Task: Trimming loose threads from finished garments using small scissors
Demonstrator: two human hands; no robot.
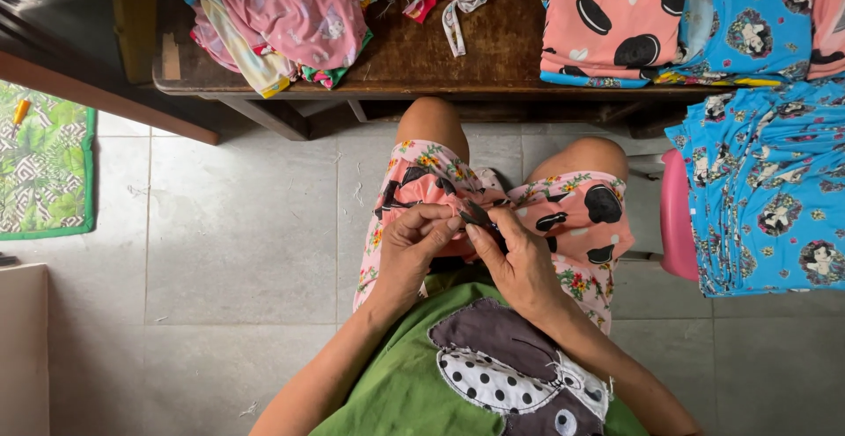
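The pink cloth [563, 216] on the lap looks soft and matt, like the blue shirts [766, 190] piled nearby. The table [414, 53] is dark wood, worn and a bit shiny. The floor [238, 242] is smooth grey tile.

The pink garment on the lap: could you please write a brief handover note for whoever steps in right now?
Left hand: pinching the pink garment spread over the lap.
Right hand: holding a small dark tool at the fabric; its kind is unclear.
Done: folded pink pile on the wooden table, blue stack on the right.
Left: loose garments heaped on the table's left end.
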